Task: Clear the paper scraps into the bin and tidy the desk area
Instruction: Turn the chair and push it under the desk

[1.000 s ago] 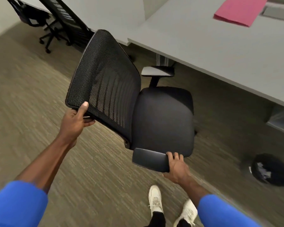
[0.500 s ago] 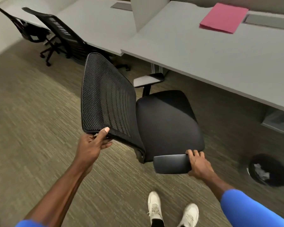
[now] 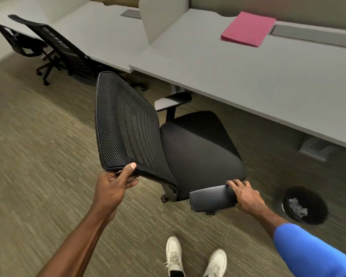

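Observation:
A black mesh-backed office chair [image 3: 198,150] stands on the carpet in front of the grey desk [image 3: 238,82], its seat facing the desk. My left hand [image 3: 114,182] grips the top edge of the mesh backrest. My right hand [image 3: 246,194] holds the end of the near armrest. A round black bin [image 3: 306,204] with crumpled paper scraps [image 3: 297,206] inside sits on the floor at the right, below the desk edge. A pink folder [image 3: 248,29] lies flat on the desk at the back.
A second grey desk [image 3: 92,35] with a divider panel [image 3: 160,19] stands to the left, with two more black chairs [image 3: 54,48] pushed against it. My white shoes [image 3: 194,258] are on the carpet just behind the chair.
The chair has rolled to the right and turned toward the desk, with both hands still on it. The view has lifted, showing more of the desks.

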Available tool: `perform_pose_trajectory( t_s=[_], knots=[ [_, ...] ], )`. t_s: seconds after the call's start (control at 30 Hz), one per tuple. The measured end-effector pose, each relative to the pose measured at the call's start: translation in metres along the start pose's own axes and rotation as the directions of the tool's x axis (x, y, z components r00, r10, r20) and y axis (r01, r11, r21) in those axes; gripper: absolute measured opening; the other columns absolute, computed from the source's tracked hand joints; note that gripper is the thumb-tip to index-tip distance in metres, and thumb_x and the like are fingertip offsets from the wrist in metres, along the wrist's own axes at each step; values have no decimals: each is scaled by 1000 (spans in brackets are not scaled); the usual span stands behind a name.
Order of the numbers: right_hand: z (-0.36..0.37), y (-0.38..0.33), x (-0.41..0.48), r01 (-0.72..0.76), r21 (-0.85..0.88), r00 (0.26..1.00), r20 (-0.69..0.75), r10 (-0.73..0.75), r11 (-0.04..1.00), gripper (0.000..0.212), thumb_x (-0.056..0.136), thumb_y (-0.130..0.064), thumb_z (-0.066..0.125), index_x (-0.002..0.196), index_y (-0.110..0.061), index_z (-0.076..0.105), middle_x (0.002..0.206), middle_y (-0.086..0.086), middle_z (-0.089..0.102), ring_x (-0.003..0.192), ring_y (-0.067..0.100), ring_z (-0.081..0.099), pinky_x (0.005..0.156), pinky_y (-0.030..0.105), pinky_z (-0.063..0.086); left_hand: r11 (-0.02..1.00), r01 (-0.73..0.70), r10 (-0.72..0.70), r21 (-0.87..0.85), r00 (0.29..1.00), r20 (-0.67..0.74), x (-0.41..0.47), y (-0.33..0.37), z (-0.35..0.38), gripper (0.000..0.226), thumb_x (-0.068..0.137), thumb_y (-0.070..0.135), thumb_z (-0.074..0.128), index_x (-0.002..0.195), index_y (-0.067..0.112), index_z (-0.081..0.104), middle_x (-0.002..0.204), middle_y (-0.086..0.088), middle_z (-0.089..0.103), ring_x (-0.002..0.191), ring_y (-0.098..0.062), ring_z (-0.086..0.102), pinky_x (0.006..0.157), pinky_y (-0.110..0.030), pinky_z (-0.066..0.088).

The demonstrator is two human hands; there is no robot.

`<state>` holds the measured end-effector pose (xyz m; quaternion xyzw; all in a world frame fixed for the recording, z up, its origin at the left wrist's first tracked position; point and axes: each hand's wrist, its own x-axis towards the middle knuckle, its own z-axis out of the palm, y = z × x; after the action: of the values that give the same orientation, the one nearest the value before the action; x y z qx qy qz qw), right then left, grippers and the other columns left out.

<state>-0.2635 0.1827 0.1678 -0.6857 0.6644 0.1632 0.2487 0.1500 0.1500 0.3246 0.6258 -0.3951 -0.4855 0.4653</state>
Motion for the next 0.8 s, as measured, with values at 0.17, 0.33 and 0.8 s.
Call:
perform_pose_trajectory(
  t_s=[0.17,0.33,0.8],
  knots=[
    [2,25,-6,-139,32,990,-32,140,990,76,101,0,42,166,-29,15,173,19,7,152,43,28,114,55,47,999,-32,32,16,999,28,-8,-4,44,25,93,39,81,105,17,85,106,-9,85,99,-30,83,87,-48,68],
    [8,21,-17,-231,40,968,-94,234,972,61,108,-8,32,165,-13,14,168,32,10,157,49,18,120,53,40,994,-64,66,87,998,-18,-15,-7,92,40,81,53,88,92,15,85,92,-11,84,91,-36,82,83,-57,68],
    [-65,-58,-68,250,647,807,-551,215,720,72,90,-41,70,155,-23,45,153,-6,53,142,11,48,118,32,43,980,-149,95,131,932,351,-55,-7,198,48,66,66,93,97,29,87,93,6,86,87,-8,82,78,-30,63]
  ],
)
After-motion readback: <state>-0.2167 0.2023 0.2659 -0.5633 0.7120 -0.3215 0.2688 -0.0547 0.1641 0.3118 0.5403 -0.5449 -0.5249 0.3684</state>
